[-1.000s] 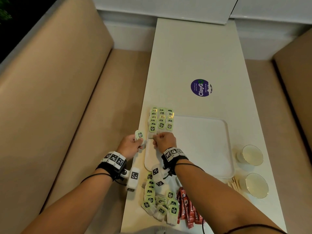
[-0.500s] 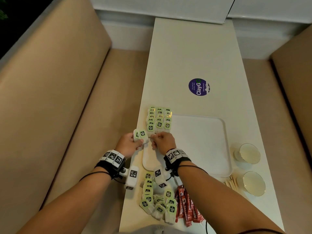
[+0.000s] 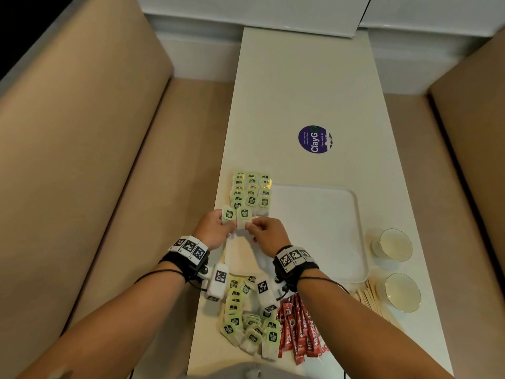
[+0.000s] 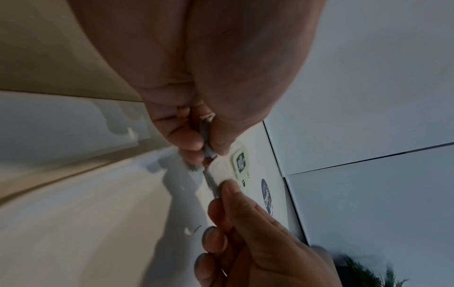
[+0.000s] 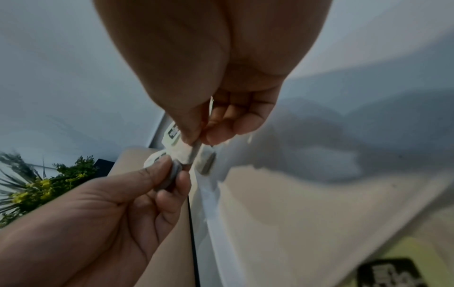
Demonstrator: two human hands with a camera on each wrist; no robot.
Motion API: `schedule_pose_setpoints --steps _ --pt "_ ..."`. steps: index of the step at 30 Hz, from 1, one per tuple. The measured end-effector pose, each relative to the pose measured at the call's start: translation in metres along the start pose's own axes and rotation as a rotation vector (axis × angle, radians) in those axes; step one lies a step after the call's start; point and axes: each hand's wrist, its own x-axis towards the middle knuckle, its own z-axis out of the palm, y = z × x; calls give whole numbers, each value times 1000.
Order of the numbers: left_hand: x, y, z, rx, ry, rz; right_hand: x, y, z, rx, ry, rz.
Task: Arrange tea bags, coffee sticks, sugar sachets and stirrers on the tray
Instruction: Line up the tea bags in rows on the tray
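Note:
A white tray (image 3: 322, 236) lies on the table with green-tagged tea bags (image 3: 251, 191) laid in three rows at its far left corner. Just below those rows my left hand (image 3: 228, 224) pinches a tea bag (image 3: 228, 214) by its pouch. My right hand (image 3: 250, 225) pinches a second tea bag (image 3: 244, 214) right beside it. In the left wrist view my left hand (image 4: 209, 149) grips thin pouches edge-on. In the right wrist view my right hand (image 5: 196, 141) pinches a white pouch (image 5: 185, 154) that touches the left hand's bags.
A loose pile of tea bags (image 3: 247, 324) and red coffee sticks (image 3: 300, 329) lie near the table's front edge. Wooden stirrers (image 3: 369, 295) and two small cups (image 3: 395, 243) (image 3: 403, 291) stand right of the tray. A purple sticker (image 3: 314, 139) lies farther back. Padded benches flank the table.
My left hand has moved right with its tea bags to meet the right hand. The right hand now pinches one of those bags, and the two green tags sit side by side.

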Motion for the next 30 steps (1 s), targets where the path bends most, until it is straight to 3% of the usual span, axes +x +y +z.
schedule_pose_setpoints --steps 5,17,30 --pt "-2 7 6 -179 -11 -57 15 3 -5 -73 123 64" --pt "-3 0 8 -293 -18 -75 29 -1 -4 -245 107 108" --pt "-9 -3 8 -405 -36 -72 21 -4 -3 -140 226 110"
